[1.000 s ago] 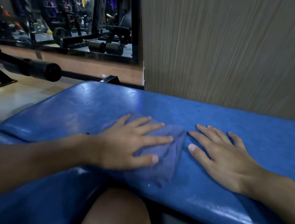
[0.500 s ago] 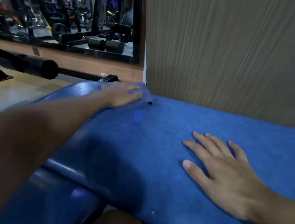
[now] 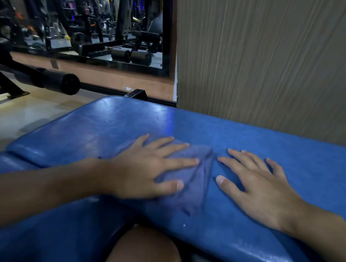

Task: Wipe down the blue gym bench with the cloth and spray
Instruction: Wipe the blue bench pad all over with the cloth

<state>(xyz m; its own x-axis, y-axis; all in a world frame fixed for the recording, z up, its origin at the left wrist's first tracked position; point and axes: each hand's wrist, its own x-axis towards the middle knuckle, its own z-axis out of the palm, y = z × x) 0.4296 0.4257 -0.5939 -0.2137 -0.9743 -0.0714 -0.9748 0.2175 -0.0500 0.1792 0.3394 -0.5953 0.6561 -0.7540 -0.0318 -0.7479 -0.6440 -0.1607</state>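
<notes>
Left hand back from far edge of padded blue vinyl gym bench, crumpled blue-grey cloth dragged along with it; both now mid-pad, near front edge. Fingers straight, spread wide, pressing cloth flat against pad. Right hand unmoved, just beside cloth, palm down on bare vinyl, fingers splayed, holding nothing. Bare knee below bench front edge. Grey wood-grain wall panel behind bench; black-framed mirror at left, black foam roller bar beneath it.
</notes>
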